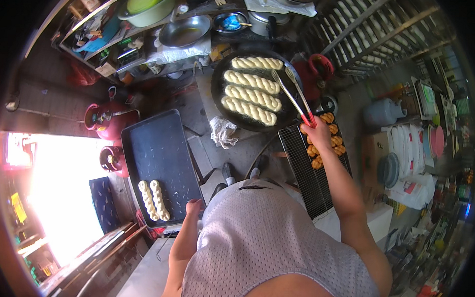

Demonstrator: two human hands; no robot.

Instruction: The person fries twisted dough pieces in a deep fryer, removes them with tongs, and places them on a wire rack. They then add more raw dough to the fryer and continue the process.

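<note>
My right hand (320,134) grips metal tongs (291,98) by their red handles. The spread tips reach over the right side of a large black frying pan (285,117). Several pale braided dough twists (251,82) lie side by side in its dark oil. Beneath my right forearm, browned twists (337,140) rest on a wire rack (305,181). My left hand (194,207), fingers curled, is at the right edge of a black baking tray (159,147); whether it grips the rim is unclear. Two raw dough twists (146,200) lie in the tray's near left corner.
Red gas cylinders (114,117) stand left of the tray. A crumpled plastic bag (223,132) sits by the pan. Behind are a metal wok (185,30) and a small bowl (221,28). A slatted rack (358,22) with rows of pale pieces stands at far right.
</note>
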